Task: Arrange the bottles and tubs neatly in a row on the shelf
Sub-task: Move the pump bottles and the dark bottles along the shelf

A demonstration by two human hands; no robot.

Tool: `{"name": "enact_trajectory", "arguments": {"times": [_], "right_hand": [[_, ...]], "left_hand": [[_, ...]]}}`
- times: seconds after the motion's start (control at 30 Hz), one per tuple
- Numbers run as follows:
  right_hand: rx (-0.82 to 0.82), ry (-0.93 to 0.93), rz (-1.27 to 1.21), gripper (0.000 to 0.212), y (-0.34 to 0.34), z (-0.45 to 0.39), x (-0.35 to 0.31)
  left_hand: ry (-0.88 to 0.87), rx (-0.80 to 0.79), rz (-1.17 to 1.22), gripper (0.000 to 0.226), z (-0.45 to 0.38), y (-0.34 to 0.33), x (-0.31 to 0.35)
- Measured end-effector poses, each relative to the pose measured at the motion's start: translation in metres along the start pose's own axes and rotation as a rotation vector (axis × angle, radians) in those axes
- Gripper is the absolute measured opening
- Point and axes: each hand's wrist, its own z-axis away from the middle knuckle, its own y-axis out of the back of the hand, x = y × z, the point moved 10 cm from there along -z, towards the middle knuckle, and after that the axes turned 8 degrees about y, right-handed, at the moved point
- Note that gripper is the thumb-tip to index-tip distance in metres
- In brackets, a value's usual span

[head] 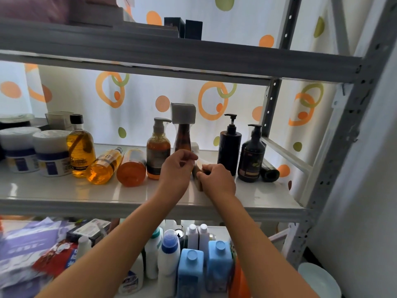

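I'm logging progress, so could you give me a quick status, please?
Both hands, left and right, on a small item, unidentifiable. Two amber bottles lying down.

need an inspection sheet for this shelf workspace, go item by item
surface: glossy white middle shelf of a grey metal rack.
job's things: two white tubs and a tall amber bottle upright at left; two amber bottles lying down; pump bottles upright at right.
clutter: black roll lying at far right.
grippers: left hand and right hand on a small pale object, identity unclear.
cables: nothing seen.
surroundings: spotted curtain behind; blue bottles on the shelf below.
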Motion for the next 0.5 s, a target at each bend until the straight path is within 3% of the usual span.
{"name": "enact_trajectory", "arguments": {"times": [0.1,0.27,0.4,0.5], "right_hand": [[-0.076,-0.002,-0.096,0.042,0.0,-0.002,0.001],[0.058,0.009,-0.103,0.062,0.039,-0.006,0.009],[0.161,-0.001,-0.107,0.054,0.071,-0.002,0.027],[0.226,-0.017,-0.111,0.047,0.082,-0.002,0.042]], "left_hand": [[0.002,0.003,0.015,0.014,-0.002,-0.006,0.004],[0.059,-0.041,0.111,0.015,-0.003,-0.015,0.003],[0.306,-0.191,0.341,0.021,-0.008,-0.033,-0.005],[0.38,-0.236,0.468,0.024,-0.013,-0.038,-0.002]]}}
